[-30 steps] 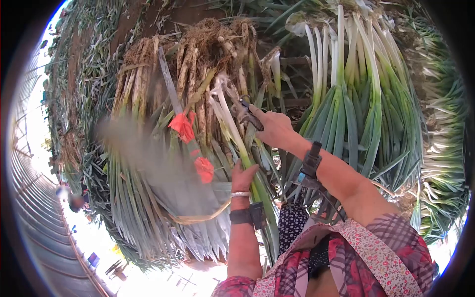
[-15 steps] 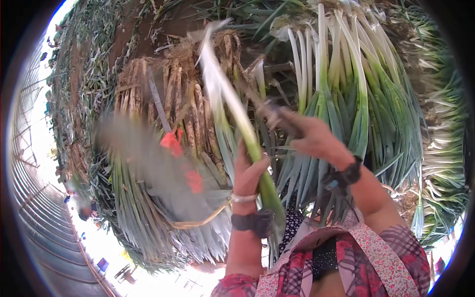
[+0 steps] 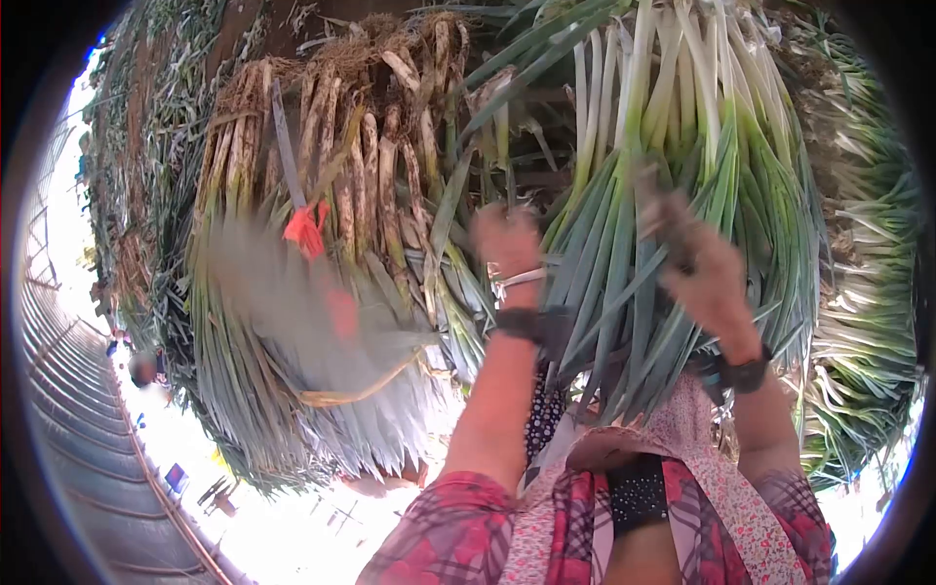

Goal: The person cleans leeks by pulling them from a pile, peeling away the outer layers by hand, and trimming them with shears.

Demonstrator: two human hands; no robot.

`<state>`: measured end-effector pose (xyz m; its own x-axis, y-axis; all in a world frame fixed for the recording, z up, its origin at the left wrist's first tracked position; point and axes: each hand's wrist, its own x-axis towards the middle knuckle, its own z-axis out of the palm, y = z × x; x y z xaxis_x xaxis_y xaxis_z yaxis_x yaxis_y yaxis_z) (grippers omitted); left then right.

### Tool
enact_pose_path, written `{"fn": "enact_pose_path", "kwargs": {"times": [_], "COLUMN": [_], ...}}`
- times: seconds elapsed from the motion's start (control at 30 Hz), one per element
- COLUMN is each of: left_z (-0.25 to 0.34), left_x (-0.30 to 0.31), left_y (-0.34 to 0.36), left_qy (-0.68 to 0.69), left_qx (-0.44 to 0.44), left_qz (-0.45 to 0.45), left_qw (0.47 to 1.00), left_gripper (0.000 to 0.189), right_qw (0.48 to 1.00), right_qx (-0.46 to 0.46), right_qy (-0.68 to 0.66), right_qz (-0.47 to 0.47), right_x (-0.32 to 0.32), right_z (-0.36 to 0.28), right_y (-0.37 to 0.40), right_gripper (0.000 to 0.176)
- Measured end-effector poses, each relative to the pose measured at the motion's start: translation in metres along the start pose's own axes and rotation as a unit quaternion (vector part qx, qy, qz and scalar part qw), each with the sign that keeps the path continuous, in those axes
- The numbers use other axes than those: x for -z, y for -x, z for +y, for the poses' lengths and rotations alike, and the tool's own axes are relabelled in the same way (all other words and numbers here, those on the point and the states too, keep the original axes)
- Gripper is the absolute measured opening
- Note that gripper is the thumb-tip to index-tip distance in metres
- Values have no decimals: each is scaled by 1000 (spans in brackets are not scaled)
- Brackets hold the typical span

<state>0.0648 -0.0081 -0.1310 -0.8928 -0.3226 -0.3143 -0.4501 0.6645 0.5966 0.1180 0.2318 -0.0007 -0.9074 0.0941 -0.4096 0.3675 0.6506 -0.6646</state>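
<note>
My left hand [image 3: 507, 239] is raised in the middle, over the stalks between two piles; motion blur smears its fingers, so its grip and anything in it cannot be made out. Farther right, my right hand [image 3: 710, 273] is closed round a narrow, dark-handled tool [image 3: 651, 200], blurred and pointing up and left, above green leaves. Below it lies a pile of cleaned green onions [image 3: 673, 127], white stems toward the top. On the left are untrimmed onions [image 3: 341, 156] with brown, dirty stems and roots.
A metal strip [image 3: 286, 146] with a red tie [image 3: 306, 230] stands over the left pile. A blurred grey translucent shape covers part of that pile. A yellow band [image 3: 361, 395] crosses its leaves. More onions [image 3: 863, 292] line the right edge, and leafy waste [image 3: 146, 195] lies far left.
The white-stemmed onion that was in my left hand is no longer there. My left hand has moved up and slightly right, and my right hand with the tool has moved right.
</note>
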Motion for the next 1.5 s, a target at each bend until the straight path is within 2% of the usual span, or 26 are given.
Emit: {"fn": "enact_pose_path", "kwargs": {"times": [0.03, 0.07, 0.13, 0.2, 0.27, 0.33, 0.4, 0.47, 0.5, 0.53, 0.6, 0.67, 0.7, 0.77, 0.8, 0.87, 0.93, 0.97, 1.0, 1.1, 1.13, 1.2, 1.23, 1.33, 1.37, 1.5], "left_z": [-57, -111, -176, -237, -231, -249, -247, -195, -158, -142, -146, -186, -180, -154, -158, -160, -146, -146, -148, -174, -181, -188, -164, -159, -156, -161], "left_x": [21, 41, 73, 60, 55, 54, 59, 70, 85, 94, 91, 76, 83, 97, 103, 110, 111, 104, 98, 64, 56, 43, 57, 64, 65, 41], "left_y": [-6, -11, -15, -3, -4, -21, -23, -32, -36, -40, -60, -92, -93, -79, -69, -49, -19, -7, 4, 21, 24, 30, 31, 33, 29, 22], "left_qy": [3, -97, -197, -203, -208, -162, -159, -72, -51, -35, -13, 195, 189, 71, 64, 1, -98, -161, -219, -205, -205, -233, -207, -286, -303, -319], "left_qx": [37, 62, 168, 6, 7, -8, -77, -68, -21, 36, 45, -57, -52, 79, 86, -7, 47, 54, 61, 165, 168, 119, 99, 31, 58, 107], "left_qz": [54, 135, -4, 54, 69, 17, -5, -39, -95, -150, -92, 91, 102, 195, 194, 304, 250, 118, -19, -89, -92, 60, 88, 25, -39, 14], "left_qw": [998, 984, 966, 978, 976, 987, 984, 994, 994, 987, 995, 975, 975, 975, 975, 953, 962, 978, 974, 960, 960, 963, 969, 957, 951, 942], "left_gripper": [35, 48, 69, 60, 71, 71, 67, 60, 58, 56, 52, 44, 44, 37, 37, 33, 39, 47, 55, 57, 57, 60, 59, 58, 55, 55], "right_qw": [996, 983, 941, 932, 943, 969, 985, 972, 952, 947, 973, 977, 980, 963, 944, 940, 980, 984, 983, 941, 940, 932, 947, 960, 960, 959], "right_qx": [55, 109, 130, 165, 174, 132, 102, 137, 113, 113, 171, 120, 74, 110, 137, 127, 83, 55, 51, 27, 25, 44, 24, 106, 105, 116], "right_qy": [32, 65, 72, 8, 47, 50, 39, 37, 54, 48, -28, 9, 62, 56, 55, 64, 61, 81, 80, 76, 77, 105, 88, 81, 78, 95], "right_qz": [-68, -134, -303, -322, -280, -203, -135, -186, -279, -295, -151, -177, -176, -240, -294, -312, -168, -149, -156, -328, -331, -343, -309, -246, -246, -240], "right_x": [-21, -41, -79, -117, -144, -158, -155, -148, -126, -129, -138, -131, -129, -135, -138, -157, -166, -166, -165, -155, -157, -161, -166, -175, -176, -178], "right_z": [-6, -13, -30, -35, -42, -49, -47, -49, -67, -61, -50, -65, -71, -75, -75, -65, -66, -69, -72, -85, -84, -81, -82, -66, -65, -70], "right_y": [7, 13, 22, 27, 10, -15, -18, -9, -4, 0, 2, -4, -10, 6, 18, 21, 7, 2, 9, 28, 35, 45, 39, 40, 44, 38], "right_gripper": [80, 80, 78, 75, 75, 76, 76, 73, 71, 71, 78, 79, 80, 79, 79, 78, 77, 76, 76, 78, 78, 79, 79, 65, 65, 54]}}
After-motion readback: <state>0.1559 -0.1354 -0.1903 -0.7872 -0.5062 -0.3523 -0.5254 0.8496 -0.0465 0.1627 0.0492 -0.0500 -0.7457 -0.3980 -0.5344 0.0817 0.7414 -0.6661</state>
